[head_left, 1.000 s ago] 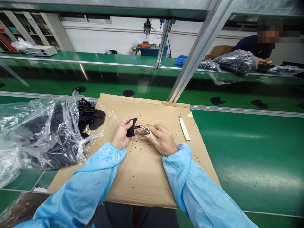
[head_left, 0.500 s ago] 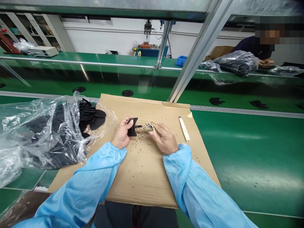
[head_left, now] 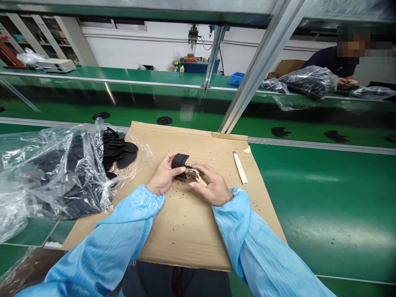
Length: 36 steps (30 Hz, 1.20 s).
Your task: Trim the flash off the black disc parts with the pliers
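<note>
Above the cardboard (head_left: 185, 243), head view: the left hand (head_left: 162, 175) grasps a black part (head_left: 179, 160); the right hand (head_left: 213, 184) grasps pliers (head_left: 201, 179) — tips at the part's right side, contact unclear. Knife (head_left: 240, 167) lies right — plastic bag (head_left: 62, 177) left.

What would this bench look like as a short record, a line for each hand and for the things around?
Left hand: holds a curved black part
Right hand: holds a pale-handled pliers-like tool, tip close to that part; contact unclear
Under the hands: cardboard sheet, scattered with small dark bits
Left side: clear plastic bag, black discs at its mouth
Right side: slim pale cutter-like tool, lying on the cardboard
</note>
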### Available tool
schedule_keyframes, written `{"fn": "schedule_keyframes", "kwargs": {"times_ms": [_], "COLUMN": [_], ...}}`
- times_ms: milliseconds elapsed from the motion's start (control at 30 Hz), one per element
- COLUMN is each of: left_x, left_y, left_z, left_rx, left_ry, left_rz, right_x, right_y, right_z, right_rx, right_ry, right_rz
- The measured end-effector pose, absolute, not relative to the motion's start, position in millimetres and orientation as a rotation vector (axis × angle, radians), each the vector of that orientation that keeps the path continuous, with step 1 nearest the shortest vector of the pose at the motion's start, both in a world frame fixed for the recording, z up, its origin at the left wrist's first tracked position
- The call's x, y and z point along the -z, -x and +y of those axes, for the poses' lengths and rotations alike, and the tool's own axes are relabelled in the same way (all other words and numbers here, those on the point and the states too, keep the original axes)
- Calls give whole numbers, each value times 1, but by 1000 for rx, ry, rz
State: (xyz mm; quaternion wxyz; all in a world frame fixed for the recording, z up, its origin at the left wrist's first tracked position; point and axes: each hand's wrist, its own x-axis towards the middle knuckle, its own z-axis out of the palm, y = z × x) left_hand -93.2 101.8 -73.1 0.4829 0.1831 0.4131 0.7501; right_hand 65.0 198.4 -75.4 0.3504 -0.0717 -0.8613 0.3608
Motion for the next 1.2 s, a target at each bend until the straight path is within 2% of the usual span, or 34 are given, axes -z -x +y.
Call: {"fn": "schedule_keyframes", "kwargs": {"times_ms": [233, 467, 1200], "left_x": [74, 71, 71], "left_y": [102, 106, 103], "left_z": [106, 102, 99], "left_rx": [-1815, -1772, -1719], "left_ry": [-172, -146, -313], "left_rz": [982, 886, 1053], "right_x": [72, 77, 78], "right_y": [-63, -64, -69], "right_z": [181, 187, 195], "right_rx": [-870, -654, -641], "right_ry": [-102, 258, 161], "right_rz": [-2409, -2348, -2547]}}
